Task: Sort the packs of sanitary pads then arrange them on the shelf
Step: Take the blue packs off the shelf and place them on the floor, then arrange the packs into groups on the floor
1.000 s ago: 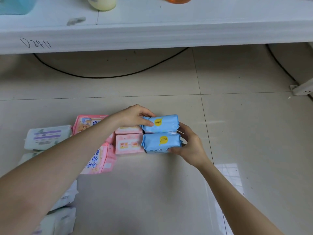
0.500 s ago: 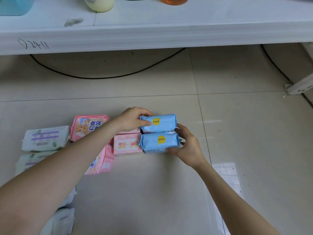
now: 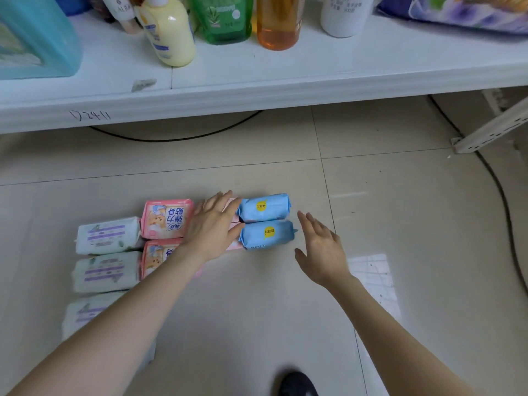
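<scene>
On the tiled floor before a white shelf, white packs, pink packs and two blue packs lie in rows from left to right, the blue pair one behind the other with long axes running left to right. The left hand lies flat with fingers straight, its tips at the blue packs' left ends, holding nothing. The right hand is spread open just right of them, not touching.
</scene>
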Tool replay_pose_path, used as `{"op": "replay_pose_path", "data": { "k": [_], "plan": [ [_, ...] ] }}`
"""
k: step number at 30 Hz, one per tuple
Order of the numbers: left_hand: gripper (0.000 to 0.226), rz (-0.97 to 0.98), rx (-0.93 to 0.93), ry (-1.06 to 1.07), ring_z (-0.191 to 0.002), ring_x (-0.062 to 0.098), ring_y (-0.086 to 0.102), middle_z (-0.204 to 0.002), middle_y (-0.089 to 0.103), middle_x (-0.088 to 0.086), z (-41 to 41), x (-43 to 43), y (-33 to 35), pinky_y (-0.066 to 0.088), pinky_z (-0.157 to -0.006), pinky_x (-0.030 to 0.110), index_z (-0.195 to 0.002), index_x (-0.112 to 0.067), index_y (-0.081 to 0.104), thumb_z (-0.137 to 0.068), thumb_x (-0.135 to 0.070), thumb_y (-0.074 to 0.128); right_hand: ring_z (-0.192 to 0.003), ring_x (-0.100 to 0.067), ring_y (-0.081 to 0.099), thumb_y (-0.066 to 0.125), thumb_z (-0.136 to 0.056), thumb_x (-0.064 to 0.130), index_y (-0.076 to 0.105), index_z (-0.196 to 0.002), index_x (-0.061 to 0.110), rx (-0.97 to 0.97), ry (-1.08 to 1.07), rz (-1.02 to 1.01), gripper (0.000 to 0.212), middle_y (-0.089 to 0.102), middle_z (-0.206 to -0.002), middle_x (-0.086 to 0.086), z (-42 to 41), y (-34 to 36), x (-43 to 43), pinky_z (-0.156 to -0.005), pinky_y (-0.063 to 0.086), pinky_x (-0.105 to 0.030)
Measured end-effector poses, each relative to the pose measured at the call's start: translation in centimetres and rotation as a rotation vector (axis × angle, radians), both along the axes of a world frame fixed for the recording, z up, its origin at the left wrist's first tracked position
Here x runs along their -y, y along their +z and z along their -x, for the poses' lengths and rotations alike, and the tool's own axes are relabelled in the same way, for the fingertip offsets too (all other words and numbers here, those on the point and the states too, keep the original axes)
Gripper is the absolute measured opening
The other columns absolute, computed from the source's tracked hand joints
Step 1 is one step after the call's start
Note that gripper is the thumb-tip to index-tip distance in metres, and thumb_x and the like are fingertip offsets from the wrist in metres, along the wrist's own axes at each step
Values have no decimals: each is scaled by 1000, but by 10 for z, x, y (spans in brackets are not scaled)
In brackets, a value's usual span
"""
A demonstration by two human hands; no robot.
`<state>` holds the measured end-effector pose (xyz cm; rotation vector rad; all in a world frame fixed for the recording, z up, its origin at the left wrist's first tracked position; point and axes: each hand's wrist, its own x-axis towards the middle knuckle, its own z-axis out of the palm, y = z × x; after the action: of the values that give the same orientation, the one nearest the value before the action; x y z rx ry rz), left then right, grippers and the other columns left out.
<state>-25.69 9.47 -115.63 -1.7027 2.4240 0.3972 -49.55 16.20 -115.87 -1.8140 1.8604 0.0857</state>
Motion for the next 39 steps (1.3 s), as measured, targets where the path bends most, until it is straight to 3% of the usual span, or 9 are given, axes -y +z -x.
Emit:
{"op": "replay_pose_path", "data": {
  "k": [6, 15, 20, 39],
  "plan": [
    [59, -47, 180, -40, -146, 20, 20, -159, 25, 0, 5, -33, 68, 11, -118, 49, -149, -22, 30, -98, -49, 38, -148, -21, 9, 45, -97, 32, -1, -154, 21, -143, 89, -46, 74, 7, -162, -5, 2, 82, -8, -118, 10, -46],
    [58, -92, 174, 41, -148, 21, 13, -160, 20, 0, 17, -62, 249, 7, -119, 49, -150, -24, 26, -98, -47, 35, -149, -23, 9, 39, -98, 39, 2, -154, 18, -227, 174, -29, 70, 7, -162, -8, 7, 258, -9, -118, 8, -50],
    [55, -28, 167, 60, -147, 19, 14, -158, 22, -2, 18, -71, 363, 13, -117, 47, -149, -27, 27, -98, -49, 34, -148, -23, 11, 39, -98, 41, 6, -154, 18, -214, 180, 36, 69, 12, -161, -8, 0, 366, -11, -117, 9, -49],
    [60, 357, 12, 57, -149, 20, 9, -161, 18, -1, 8, -147, 735, 3, -119, 50, -151, -28, 22, -97, -51, 36, -148, -22, 14, 39, -97, 47, 11, -153, 18, -257, 113, 465, 69, 19, -160, -7, -22, 752, -87, -118, 11, -51]
  ]
}}
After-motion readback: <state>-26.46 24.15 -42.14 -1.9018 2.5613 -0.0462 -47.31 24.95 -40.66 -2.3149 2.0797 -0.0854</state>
